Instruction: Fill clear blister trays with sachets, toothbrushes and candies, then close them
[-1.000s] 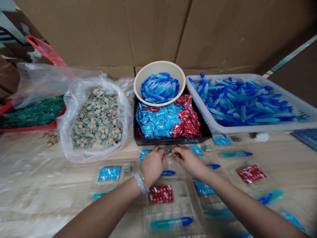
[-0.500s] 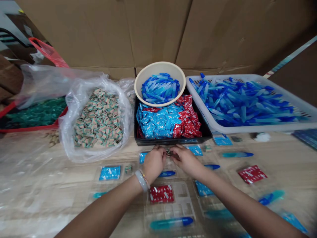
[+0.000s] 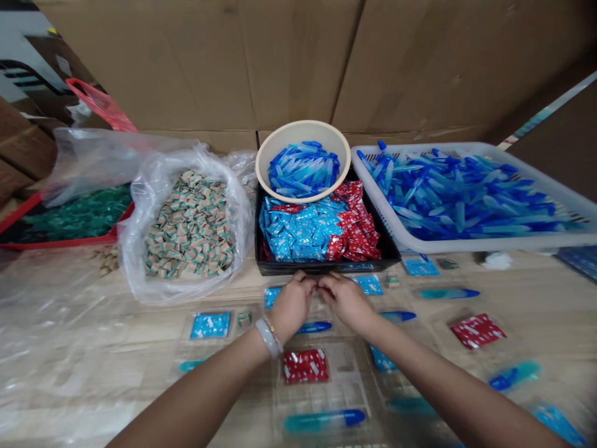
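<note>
A small item, mostly hidden and not identifiable with confidence, is held just in front of the black crate, between the left hand and the right hand. The fingers of both hands are drawn together and appear to be pinching it, though the view there is poor.

On the person's side of the crate, clear plastic blister trays are spread across the worktop. Several are seen already loaded: a red sachet and a blue-capped tube lie in the nearest tray, and a blue sachet lies in another to the left of the crate.

Much stock is left. The crate is packed with blue and red sachets, a cream bowl resting on it is filled with blue tubes, and a white basket to its right is heaped with more. To its left, a clear plastic bag is filled with small printed packets
</note>
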A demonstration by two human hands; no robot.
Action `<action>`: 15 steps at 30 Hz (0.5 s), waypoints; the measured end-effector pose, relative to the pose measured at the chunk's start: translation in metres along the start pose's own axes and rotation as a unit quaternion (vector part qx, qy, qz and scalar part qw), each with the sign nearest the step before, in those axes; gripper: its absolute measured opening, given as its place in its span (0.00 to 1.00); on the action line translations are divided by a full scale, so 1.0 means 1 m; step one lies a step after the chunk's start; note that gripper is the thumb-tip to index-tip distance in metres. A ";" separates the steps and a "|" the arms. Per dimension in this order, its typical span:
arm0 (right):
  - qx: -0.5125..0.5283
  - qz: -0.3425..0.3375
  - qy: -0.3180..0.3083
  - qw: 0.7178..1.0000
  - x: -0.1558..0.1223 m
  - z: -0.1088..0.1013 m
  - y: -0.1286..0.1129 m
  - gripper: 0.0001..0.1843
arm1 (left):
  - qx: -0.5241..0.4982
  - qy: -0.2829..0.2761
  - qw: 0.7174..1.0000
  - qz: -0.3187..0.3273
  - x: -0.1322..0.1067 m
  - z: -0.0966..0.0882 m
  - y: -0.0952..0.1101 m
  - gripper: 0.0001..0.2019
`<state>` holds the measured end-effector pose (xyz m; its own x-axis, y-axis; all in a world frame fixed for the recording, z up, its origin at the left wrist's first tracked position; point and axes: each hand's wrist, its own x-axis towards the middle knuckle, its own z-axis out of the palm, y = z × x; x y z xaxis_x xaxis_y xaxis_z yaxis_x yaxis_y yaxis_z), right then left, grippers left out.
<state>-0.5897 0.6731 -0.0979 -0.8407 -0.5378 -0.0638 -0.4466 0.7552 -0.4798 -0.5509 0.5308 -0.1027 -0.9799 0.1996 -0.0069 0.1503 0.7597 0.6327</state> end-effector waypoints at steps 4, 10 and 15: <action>0.042 -0.023 0.012 0.999 -0.001 0.003 0.006 0.09 | 0.016 0.008 1.000 -0.005 -0.001 0.000 0.004 0.12; 0.032 -0.060 0.036 0.997 -0.011 -0.004 -0.005 0.11 | 0.076 0.009 0.997 -0.026 -0.015 -0.014 0.016 0.09; 0.083 -0.109 0.056 0.989 0.003 -0.030 -0.062 0.11 | 0.035 0.064 0.997 0.018 -0.052 -0.059 -0.007 0.09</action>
<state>-0.5739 0.6362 -0.0418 -0.7624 -0.6295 0.1499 -0.5724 0.5481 -0.6098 -0.5086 0.4790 -0.0612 -0.9816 0.1502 0.1178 0.1907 0.7952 0.5756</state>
